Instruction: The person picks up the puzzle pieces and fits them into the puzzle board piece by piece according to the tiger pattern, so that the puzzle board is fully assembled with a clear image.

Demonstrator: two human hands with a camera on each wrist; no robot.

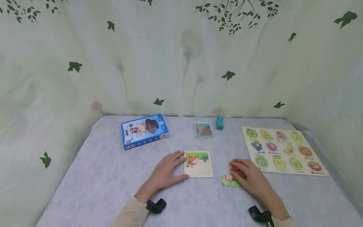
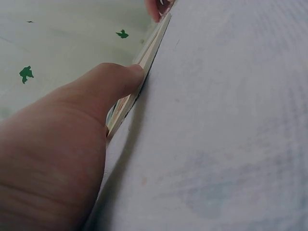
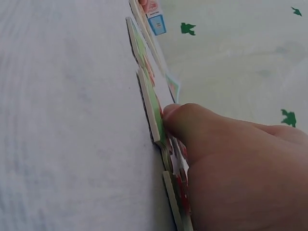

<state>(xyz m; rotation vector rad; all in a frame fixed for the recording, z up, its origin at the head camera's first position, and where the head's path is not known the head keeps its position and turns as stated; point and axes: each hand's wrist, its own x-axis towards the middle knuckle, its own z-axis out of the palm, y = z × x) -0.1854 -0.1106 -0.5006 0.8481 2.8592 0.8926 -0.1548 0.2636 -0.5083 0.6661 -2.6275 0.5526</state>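
Observation:
A square wooden puzzle board [image 1: 198, 171] lies flat near the middle of the table, with orange and green pieces across its upper part. At its left side, my left hand [image 1: 165, 172] touches the frame with extended fingers and thumb; the thumb [image 2: 127, 79] presses the edge in the left wrist view. Right of the board, my right hand [image 1: 250, 178] holds a red puzzle piece [image 1: 234, 169] between thumb and fingers, low over the table. Green-and-red puzzle pieces [image 1: 226, 181] lie just below those fingers. The palm hides part of the pieces.
A blue game box [image 1: 144, 130] lies at the back left. Behind the board are a small picture card [image 1: 203, 129] and a teal block [image 1: 219, 123]. A fruit picture board [image 1: 283, 151] covers the right side. A printed curtain [image 1: 181, 63] hangs behind the table.

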